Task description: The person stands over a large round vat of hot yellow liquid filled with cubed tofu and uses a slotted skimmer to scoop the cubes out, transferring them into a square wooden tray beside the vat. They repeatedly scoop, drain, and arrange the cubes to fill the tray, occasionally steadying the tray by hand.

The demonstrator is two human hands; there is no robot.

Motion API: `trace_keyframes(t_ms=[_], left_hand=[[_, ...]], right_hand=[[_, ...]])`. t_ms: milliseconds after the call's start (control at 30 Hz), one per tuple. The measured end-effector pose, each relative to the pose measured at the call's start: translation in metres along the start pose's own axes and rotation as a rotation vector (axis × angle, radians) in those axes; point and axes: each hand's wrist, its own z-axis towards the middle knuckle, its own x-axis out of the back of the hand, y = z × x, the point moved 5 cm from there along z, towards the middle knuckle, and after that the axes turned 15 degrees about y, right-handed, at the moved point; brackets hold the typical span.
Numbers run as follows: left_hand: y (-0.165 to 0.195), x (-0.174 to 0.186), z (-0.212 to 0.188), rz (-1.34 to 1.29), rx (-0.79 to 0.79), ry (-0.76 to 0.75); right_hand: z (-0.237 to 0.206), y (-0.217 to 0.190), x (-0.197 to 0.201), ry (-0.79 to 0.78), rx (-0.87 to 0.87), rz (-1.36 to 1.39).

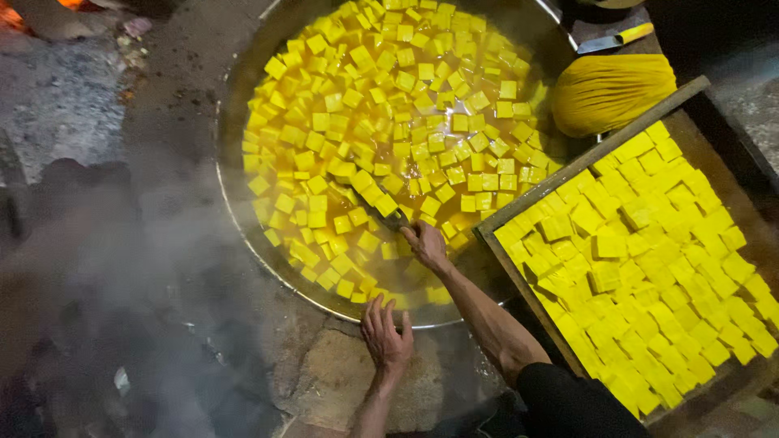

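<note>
Right hand (426, 243) fingers grip a ladle (388, 212) in the pan (235, 97) of yellow cubes (381, 105); left hand (386, 334) lies with fingers spread at the pan's near rim.

You see shiny metal pan (243, 212), wet glossy yellow cubes (381, 105), rough wooden tray (519, 212), matt yellow cloth bundle (613, 91).

Only one view is given, taken from high on the head. The big round metal pan (243, 105) of yellow cubes is seen straight down, fairly near.
</note>
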Motion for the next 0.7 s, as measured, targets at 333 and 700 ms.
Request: trace_keyframes(t_ms=[333,700], left_hand=[[-0.005,-0.006,-0.007,-0.018,0.014,0.001],[0.009,0.020,0.009,-0.057,0.161,-0.122]], right_hand=[[-0.011,0.015,0.004,-0.016,0.111,-0.119],[0.000,-0.026,-0.015,-0.088,0.021,0.304]])
